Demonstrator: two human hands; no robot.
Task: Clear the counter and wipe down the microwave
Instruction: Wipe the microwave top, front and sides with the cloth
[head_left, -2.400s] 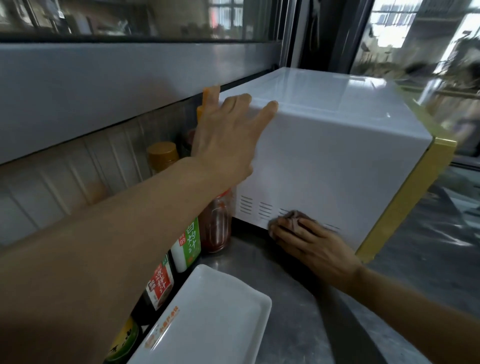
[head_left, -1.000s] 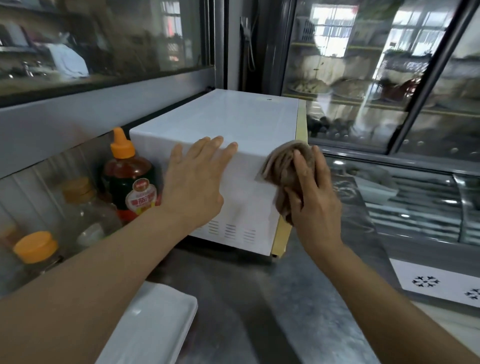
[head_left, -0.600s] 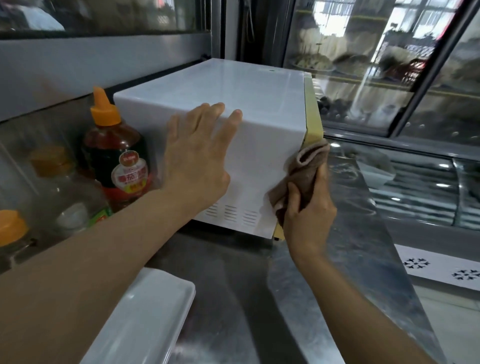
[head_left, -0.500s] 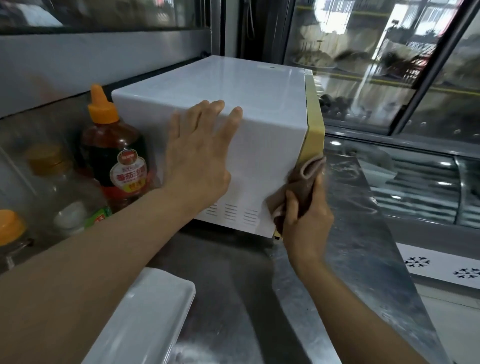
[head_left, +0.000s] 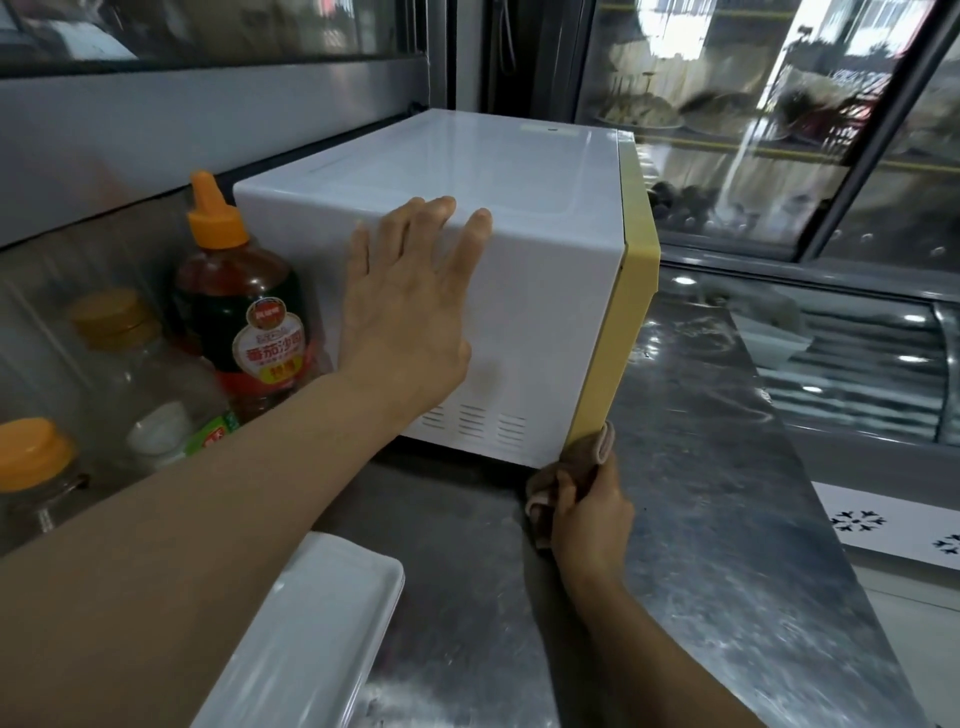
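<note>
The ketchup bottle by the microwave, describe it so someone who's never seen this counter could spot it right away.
Find the white microwave on the steel counter; the ketchup bottle stands just left of it, against the back wall. Its pointed orange nozzle cap, dark red contents and round red label set it apart from the flat-capped clear jars beside it.

Your microwave (head_left: 519, 218) sits on the bench (head_left: 701, 519), bottles (head_left: 244, 322) just left of it, a tray (head_left: 311, 634) in front of those, and your cloth (head_left: 576, 467) at its near right bottom corner.
</note>
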